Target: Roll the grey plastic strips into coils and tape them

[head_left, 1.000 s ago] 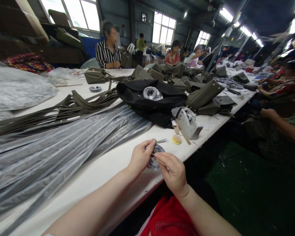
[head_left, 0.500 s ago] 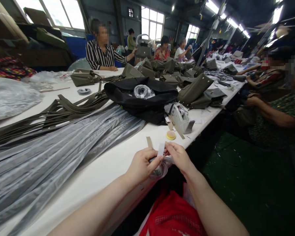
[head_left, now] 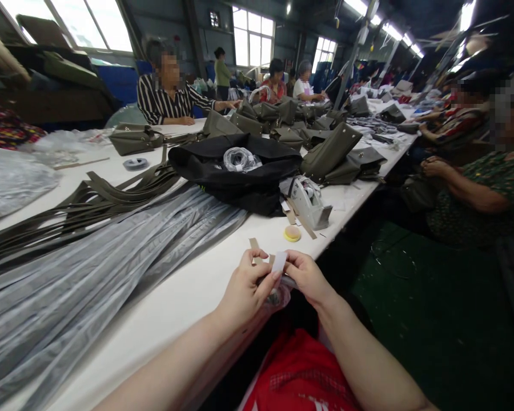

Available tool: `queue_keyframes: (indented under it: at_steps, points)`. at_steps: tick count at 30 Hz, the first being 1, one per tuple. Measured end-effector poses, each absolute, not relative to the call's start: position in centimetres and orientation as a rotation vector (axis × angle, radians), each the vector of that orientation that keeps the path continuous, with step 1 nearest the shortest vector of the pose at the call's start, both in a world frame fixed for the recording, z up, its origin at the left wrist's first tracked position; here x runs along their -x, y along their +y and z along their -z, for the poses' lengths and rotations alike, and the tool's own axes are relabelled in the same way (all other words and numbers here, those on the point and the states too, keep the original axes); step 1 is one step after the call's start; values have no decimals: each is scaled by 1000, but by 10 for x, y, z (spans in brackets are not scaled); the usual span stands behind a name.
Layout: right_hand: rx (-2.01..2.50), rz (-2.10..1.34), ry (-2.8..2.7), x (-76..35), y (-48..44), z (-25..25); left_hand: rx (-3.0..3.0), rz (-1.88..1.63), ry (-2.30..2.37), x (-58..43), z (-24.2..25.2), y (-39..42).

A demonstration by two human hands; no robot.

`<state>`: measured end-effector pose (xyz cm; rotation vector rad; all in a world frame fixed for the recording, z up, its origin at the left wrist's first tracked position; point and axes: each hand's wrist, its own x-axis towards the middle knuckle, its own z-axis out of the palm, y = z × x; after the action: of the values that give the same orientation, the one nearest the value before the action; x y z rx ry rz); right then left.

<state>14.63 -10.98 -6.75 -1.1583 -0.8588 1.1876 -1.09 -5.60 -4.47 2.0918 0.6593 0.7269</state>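
Note:
My left hand (head_left: 246, 282) pinches a small white strip (head_left: 278, 262) between thumb and fingers at the table's near edge. My right hand (head_left: 305, 277) is closed at the strip's right side, its fingertips close to it. Under both hands a grey band shows in part, with a clear plastic-wrapped bundle (head_left: 278, 297) below. A tan strip (head_left: 254, 245) lies just beyond my left fingers. Farther off are a yellow-rimmed round roll (head_left: 292, 233) and a white tape dispenser (head_left: 309, 201).
Long grey wrapped strips (head_left: 111, 257) and olive straps (head_left: 124, 191) cover the left. A black bag (head_left: 240, 182) holding a clear-wrapped coil stands mid-table, with olive bags (head_left: 332, 153) behind. People sit across and along the right side.
The view has shifted slightly right. My left fingers have moved up by the tan strip, and the white strip is more tilted. The person in stripes has lowered an arm and a bag.

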Motion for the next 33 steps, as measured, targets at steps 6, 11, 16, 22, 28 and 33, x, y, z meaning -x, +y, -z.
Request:
queue_keyframes:
  at_steps: [6, 11, 16, 22, 28, 33]
  points:
    - [1146, -1137, -1077, -154, -113, 68, -1865, -602, 688, 8, 52, -52]
    - [1088, -1341, -1085, -165, -118, 57, -1885, -658, 682, 8, 51, -58]
    - [1252, -1395, -982, -169, -118, 62, -1865, -617, 639, 10, 50, -63]
    - [1286, -1455, -1086, -180, -120, 64, -1938, -552, 593, 10, 48, -62]
    - [1323, -1468, -1129, -179, -123, 60, -1984, -483, 573, 10, 51, -66]
    - [1573, -862, -1546, -164, -132, 46, -2010, -448, 603, 10, 50, -59]
